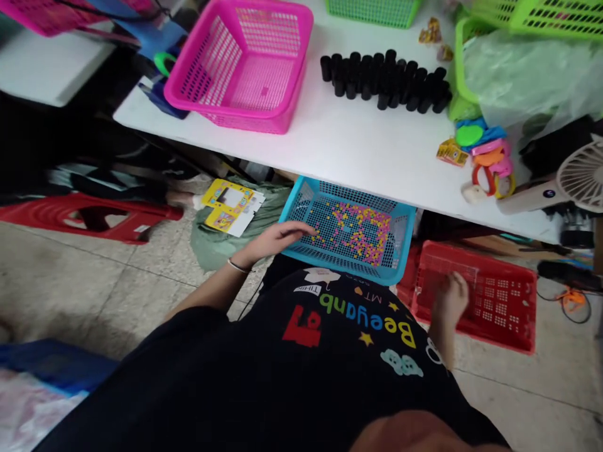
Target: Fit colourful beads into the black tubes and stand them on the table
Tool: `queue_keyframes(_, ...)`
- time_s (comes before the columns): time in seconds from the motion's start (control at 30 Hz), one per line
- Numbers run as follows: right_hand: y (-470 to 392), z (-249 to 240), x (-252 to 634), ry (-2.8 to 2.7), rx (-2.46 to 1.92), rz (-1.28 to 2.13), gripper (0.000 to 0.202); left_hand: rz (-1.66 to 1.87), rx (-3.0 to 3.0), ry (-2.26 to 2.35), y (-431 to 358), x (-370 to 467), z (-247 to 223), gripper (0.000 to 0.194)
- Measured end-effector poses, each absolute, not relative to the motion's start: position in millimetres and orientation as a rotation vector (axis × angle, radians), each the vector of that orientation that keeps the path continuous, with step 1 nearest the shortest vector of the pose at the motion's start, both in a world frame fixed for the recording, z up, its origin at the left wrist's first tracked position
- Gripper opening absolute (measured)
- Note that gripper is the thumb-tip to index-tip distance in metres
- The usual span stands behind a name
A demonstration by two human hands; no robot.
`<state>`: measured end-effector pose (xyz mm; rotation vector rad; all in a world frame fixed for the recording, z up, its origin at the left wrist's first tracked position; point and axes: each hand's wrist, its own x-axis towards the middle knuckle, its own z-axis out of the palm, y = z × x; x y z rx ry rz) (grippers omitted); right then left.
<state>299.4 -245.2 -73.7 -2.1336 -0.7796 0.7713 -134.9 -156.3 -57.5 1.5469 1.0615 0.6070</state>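
Observation:
My left hand (pixel 282 238) reaches over the near left rim of a blue basket (pixel 402 251), fingers stretched out and holding nothing. Many small yellow and pink pieces (pixel 362 229) lie in that basket, mostly toward its middle and right. My right hand (pixel 453 295) is over the left part of a red crate (pixel 509 336); it is blurred, its fingers look curled, and whether anything is in them cannot be made out. The blue basket sits at my lap, partly below the white table's edge (pixel 330 150).
On the table stand a pink basket (pixel 264 116), a cluster of black cylinders (pixel 386 81), green baskets (pixel 464 94), coloured bands (pixel 492 154) and a white fan (pixel 581 172). A yellow printed card (pixel 228 204) lies on green cloth on the left. A red stool (pixel 94 216) is farther left.

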Motion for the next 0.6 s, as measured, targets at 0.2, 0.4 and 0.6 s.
queue_keyframes(0.2,-227.0,-97.8,246.0,-0.969,-1.886,1.045,0.073,0.953,1.024,1.233,-155.7,-130.7,-69.5,0.024)
queue_keyframes(0.4,-187.9,-64.0,245.2,-1.213,-1.838,0.549,0.068,0.752,1.568,1.085,-118.6,-154.3,-38.8,0.019)
queue_keyframes(0.6,-43.3,-39.2,251.2,-1.416,-1.63,0.47,0.041,1.087,1.626,1.169,20.7,-109.1,-40.7,0.039)
